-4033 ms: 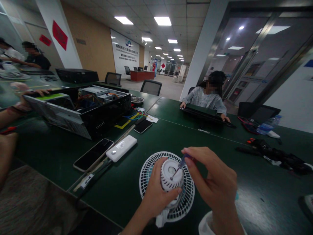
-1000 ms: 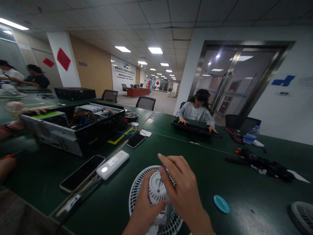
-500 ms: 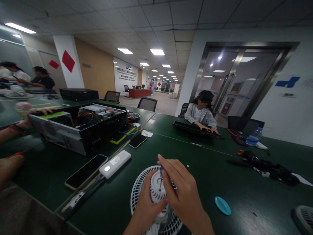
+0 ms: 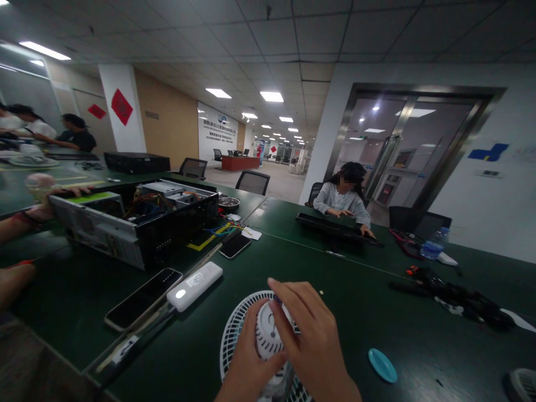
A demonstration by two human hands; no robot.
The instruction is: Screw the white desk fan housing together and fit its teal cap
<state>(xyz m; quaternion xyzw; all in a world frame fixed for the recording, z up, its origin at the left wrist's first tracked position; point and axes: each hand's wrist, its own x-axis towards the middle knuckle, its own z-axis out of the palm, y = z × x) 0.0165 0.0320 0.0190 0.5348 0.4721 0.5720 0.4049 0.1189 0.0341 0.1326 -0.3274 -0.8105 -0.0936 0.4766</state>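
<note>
A small white fan lies face down on the dark green table [image 4: 201, 346], its round grille [image 4: 234, 334] flat and its white motor housing [image 4: 266, 332] sticking up. My left hand [image 4: 249, 368] wraps round the housing from the near side. My right hand [image 4: 312, 340] is closed on a small screwdriver [image 4: 272, 324], whose thin shaft points down into the top of the housing. The handle is mostly hidden by my fingers.
A white power bank [image 4: 194, 286] and a black phone [image 4: 143, 298] lie left of the fan. An open computer case [image 4: 138, 223] stands further left. A teal disc [image 4: 382, 365] lies to the right. A person sits across at a keyboard [image 4: 335, 226].
The view has tilted up since four seconds ago, so the fan now sits at the bottom edge. My hands stay on the housing; the right hand has shifted slightly on the screwdriver.
</note>
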